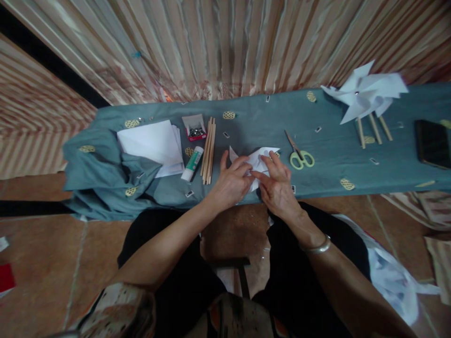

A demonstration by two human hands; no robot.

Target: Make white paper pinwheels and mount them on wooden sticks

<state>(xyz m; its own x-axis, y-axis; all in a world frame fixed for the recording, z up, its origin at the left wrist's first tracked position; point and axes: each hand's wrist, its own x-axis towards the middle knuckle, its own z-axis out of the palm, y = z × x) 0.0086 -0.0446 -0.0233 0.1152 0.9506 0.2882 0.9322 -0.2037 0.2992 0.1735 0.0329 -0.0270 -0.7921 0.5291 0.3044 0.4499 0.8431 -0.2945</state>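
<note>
A white paper pinwheel (261, 153), cut and partly folded, lies on the cloth near the front edge under both hands. My left hand (232, 182) has its fingers curled onto the paper near its middle, the thumb side hidden in part. From the right, my right hand (277, 184) presses on the same paper, its index finger meeting the left fingertips. Just right of it rest open scissors (299, 156) with green handles. To the left are a bundle of wooden sticks (209, 151) and a glue stick (192, 163).
A small box of metal pins (195, 127) stands behind the glue stick. White paper sheets (151, 143) are stacked at left. Finished pinwheels (366, 89) on sticks lie at the back right, near a black phone (432, 143). A striped curtain (218, 47) hangs behind the blue-green cloth (246, 110).
</note>
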